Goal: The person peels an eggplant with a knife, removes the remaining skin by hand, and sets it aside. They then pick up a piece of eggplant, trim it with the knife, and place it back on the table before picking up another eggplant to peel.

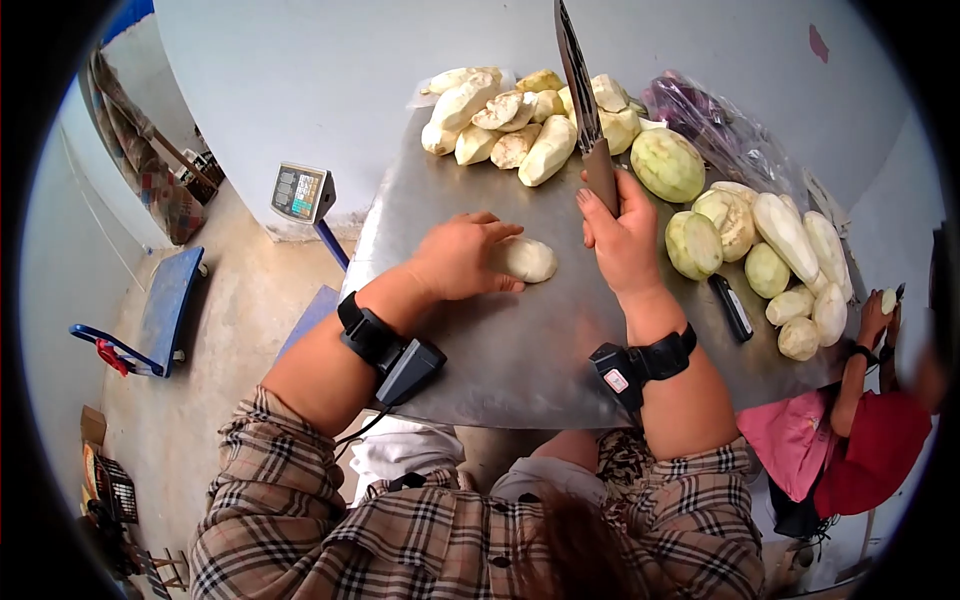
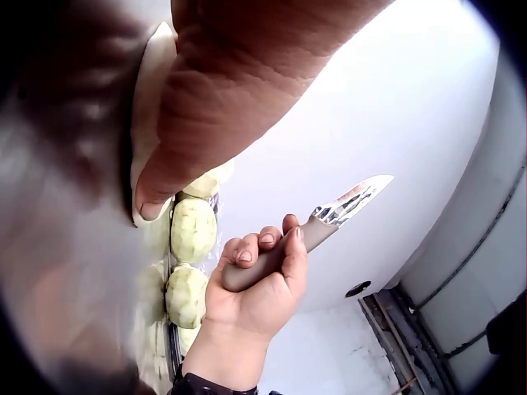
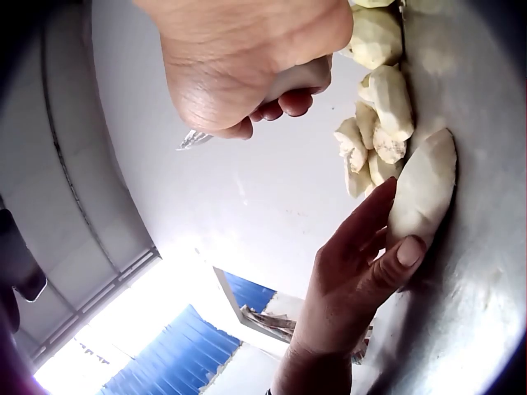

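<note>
On the metal table (image 1: 480,370), a pale peeled vegetable piece (image 1: 530,259) lies under the fingers of the left hand (image 1: 462,258); in the right wrist view that hand (image 3: 338,292) grips the piece (image 3: 424,185) between thumb and fingers. The right hand (image 1: 628,235) is raised above the table, curled round the brown handle of a knife (image 1: 583,90), its blade pointing up and away. In the left wrist view the right hand (image 2: 255,296) holds the knife (image 2: 358,202) clear of the vegetables.
Peeled pieces (image 1: 548,150) are heaped at the table's back; more vegetables (image 1: 785,235) and a black device (image 1: 731,308) lie at right. A plastic bag (image 1: 715,125) holds purple ones. A scale (image 1: 302,193) and blue trolley (image 1: 168,310) stand left. Another person's red garment (image 1: 875,455) shows at right.
</note>
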`<state>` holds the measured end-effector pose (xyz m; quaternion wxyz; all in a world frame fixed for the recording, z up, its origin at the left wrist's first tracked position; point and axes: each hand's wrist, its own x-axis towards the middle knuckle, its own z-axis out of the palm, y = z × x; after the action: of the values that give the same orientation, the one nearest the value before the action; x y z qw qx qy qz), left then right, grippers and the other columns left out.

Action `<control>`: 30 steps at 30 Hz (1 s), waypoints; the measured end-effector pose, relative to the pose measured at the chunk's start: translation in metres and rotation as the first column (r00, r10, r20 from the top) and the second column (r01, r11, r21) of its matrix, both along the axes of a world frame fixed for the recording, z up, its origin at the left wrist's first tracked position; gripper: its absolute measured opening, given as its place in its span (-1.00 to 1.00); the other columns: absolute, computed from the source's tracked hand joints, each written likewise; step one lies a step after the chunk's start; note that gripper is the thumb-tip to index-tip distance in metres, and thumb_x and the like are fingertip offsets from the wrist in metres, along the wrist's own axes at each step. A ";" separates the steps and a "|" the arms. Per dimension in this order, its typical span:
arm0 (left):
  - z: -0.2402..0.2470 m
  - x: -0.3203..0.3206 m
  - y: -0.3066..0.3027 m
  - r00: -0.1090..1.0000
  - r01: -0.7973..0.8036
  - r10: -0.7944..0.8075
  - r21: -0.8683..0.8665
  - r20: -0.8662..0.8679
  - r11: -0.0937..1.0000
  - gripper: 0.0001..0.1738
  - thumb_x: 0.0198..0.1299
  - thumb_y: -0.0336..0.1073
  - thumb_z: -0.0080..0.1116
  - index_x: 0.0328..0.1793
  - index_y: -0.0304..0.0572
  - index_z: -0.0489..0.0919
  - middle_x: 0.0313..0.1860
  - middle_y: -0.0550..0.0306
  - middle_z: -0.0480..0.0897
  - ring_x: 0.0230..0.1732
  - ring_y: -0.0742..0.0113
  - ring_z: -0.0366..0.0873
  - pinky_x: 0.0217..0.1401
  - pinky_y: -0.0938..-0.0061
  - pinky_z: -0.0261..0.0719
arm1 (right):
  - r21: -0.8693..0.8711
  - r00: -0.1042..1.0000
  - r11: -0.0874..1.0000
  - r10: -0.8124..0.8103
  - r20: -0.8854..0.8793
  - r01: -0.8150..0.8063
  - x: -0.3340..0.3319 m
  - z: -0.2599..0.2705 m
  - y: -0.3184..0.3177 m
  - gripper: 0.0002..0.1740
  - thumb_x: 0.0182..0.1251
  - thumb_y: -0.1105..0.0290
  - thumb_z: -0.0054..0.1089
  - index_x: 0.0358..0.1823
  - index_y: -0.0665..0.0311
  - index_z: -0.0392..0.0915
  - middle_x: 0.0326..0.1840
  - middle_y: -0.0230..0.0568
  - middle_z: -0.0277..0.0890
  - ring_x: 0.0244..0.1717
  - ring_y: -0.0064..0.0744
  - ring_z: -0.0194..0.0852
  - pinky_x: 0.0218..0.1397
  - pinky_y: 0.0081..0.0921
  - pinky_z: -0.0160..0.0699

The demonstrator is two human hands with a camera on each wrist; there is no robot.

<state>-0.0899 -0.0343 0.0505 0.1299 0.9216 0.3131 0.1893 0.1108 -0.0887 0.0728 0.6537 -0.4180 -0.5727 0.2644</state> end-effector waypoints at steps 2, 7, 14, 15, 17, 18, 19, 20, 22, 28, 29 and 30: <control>-0.004 0.000 0.004 1.000 -0.022 0.023 0.013 -0.014 1.000 -0.26 -0.15 0.00 0.40 0.20 -0.13 0.50 0.01 -0.05 0.55 0.08 -0.02 0.44 0.15 0.27 0.43 | -0.012 1.000 1.000 0.000 0.017 0.000 0.000 0.001 0.001 -0.78 0.23 0.38 0.19 -0.24 0.40 0.46 -0.58 -0.48 0.33 -0.61 -0.74 0.18 -0.59 -0.65 0.17; 0.004 0.002 -0.002 0.990 -0.113 0.111 -0.013 -0.091 0.994 -0.27 -0.15 0.06 0.37 0.18 -0.11 0.52 -0.05 -0.03 0.57 0.02 0.00 0.49 0.08 0.28 0.47 | -0.025 0.991 0.998 -0.051 0.120 0.055 0.005 -0.004 0.006 -0.70 0.19 0.39 0.21 -0.14 0.45 0.47 -0.44 -0.32 0.49 -0.44 -0.61 0.36 -0.37 -0.58 0.38; 0.018 0.002 -0.012 0.915 -0.386 0.386 0.022 -0.115 0.922 -0.34 -0.07 0.09 0.31 0.15 -0.05 0.54 -0.15 0.01 0.62 -0.12 0.06 0.59 -0.09 0.27 0.55 | -0.069 0.985 0.995 -0.057 0.163 0.069 0.007 -0.008 0.011 -0.65 0.18 0.39 0.21 -0.07 0.46 0.46 -0.33 -0.23 0.55 -0.34 -0.56 0.44 -0.25 -0.55 0.45; 0.018 0.001 -0.012 0.922 -0.372 0.371 0.015 -0.107 0.928 -0.37 -0.05 0.08 0.30 0.13 -0.07 0.56 -0.19 0.00 0.63 -0.15 0.06 0.60 -0.09 0.27 0.55 | -0.093 0.985 0.993 -0.054 0.166 0.070 0.007 -0.007 0.011 -0.65 0.18 0.39 0.21 -0.07 0.46 0.46 -0.33 -0.23 0.55 -0.34 -0.57 0.44 -0.26 -0.55 0.45; 0.017 0.001 -0.010 0.936 -0.344 0.343 0.002 -0.081 0.939 -0.43 -0.02 0.05 0.28 0.09 -0.09 0.58 -0.25 0.00 0.65 -0.19 0.06 0.61 -0.11 0.28 0.55 | -0.137 0.982 0.988 -0.048 0.181 0.074 0.008 -0.005 0.010 -0.65 0.18 0.40 0.21 -0.06 0.46 0.45 -0.33 -0.24 0.55 -0.34 -0.58 0.43 -0.27 -0.57 0.45; 0.016 0.000 -0.009 0.946 -0.324 0.321 -0.058 -0.048 0.944 -0.46 0.00 0.03 0.27 0.07 -0.11 0.59 -0.29 -0.01 0.66 -0.22 0.06 0.61 -0.14 0.29 0.56 | -0.128 0.986 0.990 -0.044 0.164 0.065 0.009 -0.006 0.009 -0.65 0.18 0.40 0.21 -0.05 0.46 0.45 -0.34 -0.25 0.54 -0.35 -0.59 0.43 -0.28 -0.58 0.44; 0.014 0.000 -0.006 0.954 -0.298 0.299 -0.114 -0.010 0.948 -0.49 0.01 0.01 0.26 0.04 -0.12 0.60 -0.32 -0.02 0.66 -0.26 0.05 0.62 -0.16 0.29 0.56 | -0.115 0.988 0.992 -0.040 0.149 0.058 0.008 -0.006 0.010 -0.65 0.18 0.40 0.21 -0.05 0.46 0.45 -0.35 -0.26 0.54 -0.36 -0.59 0.42 -0.29 -0.58 0.43; 0.010 -0.001 -0.002 0.960 -0.269 0.278 -0.173 0.034 0.948 -0.51 0.03 -0.01 0.25 0.02 -0.13 0.61 -0.36 -0.02 0.66 -0.29 0.05 0.62 -0.18 0.30 0.56 | -0.106 0.990 0.993 -0.035 0.140 0.050 0.008 -0.007 0.010 -0.65 0.19 0.41 0.21 -0.05 0.46 0.45 -0.36 -0.28 0.53 -0.36 -0.60 0.42 -0.30 -0.59 0.43; 0.005 -0.001 0.002 0.967 -0.228 0.245 -0.195 0.069 0.954 -0.58 0.02 -0.09 0.25 -0.03 -0.16 0.62 -0.39 -0.04 0.66 -0.39 0.04 0.60 -0.23 0.33 0.56 | -0.137 0.990 0.990 -0.011 0.138 0.030 0.007 -0.006 0.009 -0.66 0.21 0.43 0.19 -0.03 0.45 0.44 -0.37 -0.32 0.51 -0.49 -0.66 0.35 -0.46 -0.62 0.36; -0.001 -0.008 0.013 0.988 0.093 -0.079 -0.111 0.131 0.989 -0.52 -0.10 -0.17 0.34 0.02 -0.06 0.61 0.09 0.04 0.55 -0.12 0.06 0.51 0.00 0.32 0.47 | -0.226 0.994 0.973 0.062 0.087 -0.041 0.002 -0.005 0.012 -0.63 0.23 0.48 0.12 0.04 0.46 0.35 -0.44 -0.35 0.45 -0.64 -0.69 0.23 -0.62 -0.67 0.24; -0.003 -0.009 0.013 0.981 0.161 -0.148 -0.101 0.125 0.982 -0.50 -0.12 -0.18 0.35 0.04 -0.04 0.61 0.15 0.07 0.51 -0.05 0.04 0.48 0.05 0.30 0.44 | -0.255 0.992 0.966 0.075 0.104 -0.046 0.002 -0.005 0.013 -0.63 0.23 0.49 0.10 0.06 0.46 0.34 -0.43 -0.34 0.45 -0.64 -0.69 0.24 -0.61 -0.67 0.24; -0.004 -0.010 0.014 0.969 0.228 -0.217 -0.090 0.117 0.969 -0.48 -0.14 -0.18 0.36 0.06 -0.01 0.60 0.22 0.09 0.47 0.01 0.02 0.45 0.11 0.28 0.41 | -0.283 0.989 0.958 0.086 0.118 -0.050 0.002 -0.005 0.013 -0.62 0.23 0.51 0.09 0.07 0.47 0.33 -0.43 -0.33 0.46 -0.64 -0.68 0.24 -0.61 -0.67 0.23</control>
<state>-0.1000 -0.0204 0.0461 0.2141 0.9316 0.2094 0.2060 0.1130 -0.0759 0.0677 0.5402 -0.5024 -0.5849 0.3373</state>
